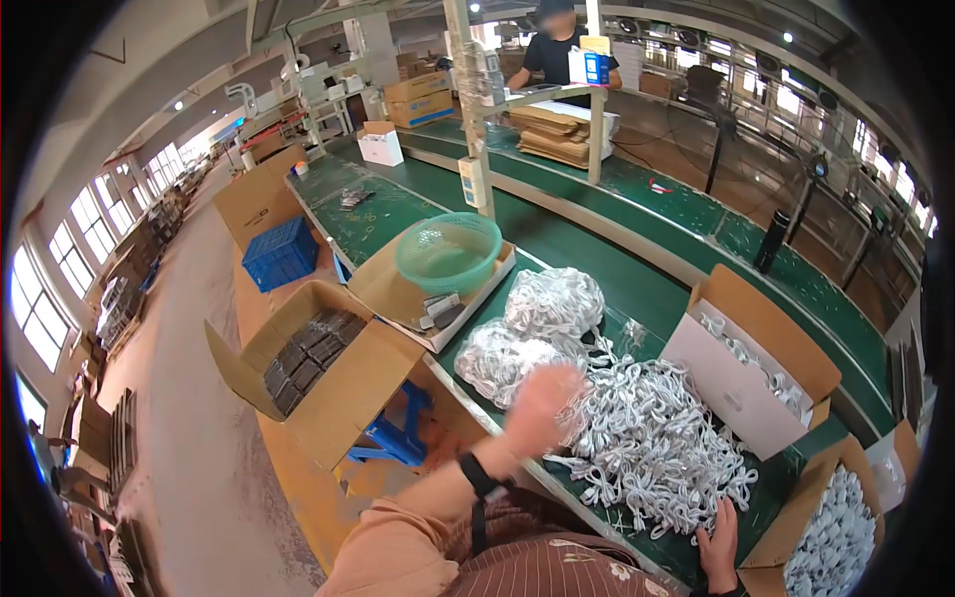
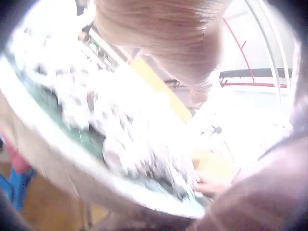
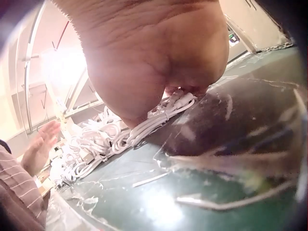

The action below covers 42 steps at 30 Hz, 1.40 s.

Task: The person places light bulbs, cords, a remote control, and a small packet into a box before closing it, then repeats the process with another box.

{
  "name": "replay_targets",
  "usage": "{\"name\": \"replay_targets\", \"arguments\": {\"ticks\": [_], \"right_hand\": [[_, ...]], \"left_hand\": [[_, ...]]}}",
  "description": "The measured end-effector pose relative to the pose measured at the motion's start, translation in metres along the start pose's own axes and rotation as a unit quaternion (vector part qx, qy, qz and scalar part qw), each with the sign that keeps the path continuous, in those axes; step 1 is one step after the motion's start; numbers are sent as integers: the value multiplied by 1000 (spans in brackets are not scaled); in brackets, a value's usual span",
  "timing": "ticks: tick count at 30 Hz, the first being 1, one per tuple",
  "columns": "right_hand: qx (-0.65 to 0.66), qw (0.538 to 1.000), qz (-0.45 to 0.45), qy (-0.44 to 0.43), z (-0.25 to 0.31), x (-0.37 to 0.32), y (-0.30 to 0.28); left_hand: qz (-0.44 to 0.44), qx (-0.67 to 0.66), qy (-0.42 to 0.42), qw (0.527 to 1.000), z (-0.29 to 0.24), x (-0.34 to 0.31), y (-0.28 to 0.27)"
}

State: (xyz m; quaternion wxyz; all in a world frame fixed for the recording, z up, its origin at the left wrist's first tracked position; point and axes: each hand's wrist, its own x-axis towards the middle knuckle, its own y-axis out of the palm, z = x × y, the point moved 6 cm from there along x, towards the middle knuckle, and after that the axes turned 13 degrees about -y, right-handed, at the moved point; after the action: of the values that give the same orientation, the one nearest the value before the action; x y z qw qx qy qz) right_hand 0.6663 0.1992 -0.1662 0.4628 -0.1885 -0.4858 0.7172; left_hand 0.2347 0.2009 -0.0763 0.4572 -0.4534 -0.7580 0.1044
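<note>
A large heap of bundled white cables [image 1: 652,438] lies on the green work surface. My left hand [image 1: 542,408], blurred, is over the heap's left side, beside two clear plastic bags [image 1: 517,358] of white cables. Its fingers look extended in the right wrist view, where the left hand [image 3: 41,147] shows beyond the heap. At the heap's near right edge is my right hand [image 1: 718,547], fingers extended and thumb apart. Close up, a tied white cable [image 3: 161,120] lies right at the right hand's thumb and fingertips, which are partly hidden behind the palm.
A white box [image 1: 736,388] of white cables stands behind the heap; a carton [image 1: 831,537] of white pieces is at right. Left are an open carton [image 1: 313,358] of dark packs and a green basket [image 1: 448,254] on a cardboard tray [image 1: 378,284]. Another person [image 1: 557,50] stands across the line.
</note>
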Motion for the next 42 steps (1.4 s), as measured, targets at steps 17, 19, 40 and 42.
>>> {"name": "replay_targets", "arguments": {"ticks": [17, 19, 40, 42], "right_hand": [[-4, 998, 62, 18, -9, 3, 4], [-10, 998, 60, 6, -9, 2, 2], [159, 985, -62, -12, 67, 78, -113], [169, 981, -61, -78, 103, 120, -127]], "left_hand": [[187, 315, -451, 814, 332, 75, -90], [191, 324, -447, 812, 327, 75, -88], [153, -213, -413, 872, 160, 140, -70], [222, -255, -387, 858, 96, 160, -17]]}}
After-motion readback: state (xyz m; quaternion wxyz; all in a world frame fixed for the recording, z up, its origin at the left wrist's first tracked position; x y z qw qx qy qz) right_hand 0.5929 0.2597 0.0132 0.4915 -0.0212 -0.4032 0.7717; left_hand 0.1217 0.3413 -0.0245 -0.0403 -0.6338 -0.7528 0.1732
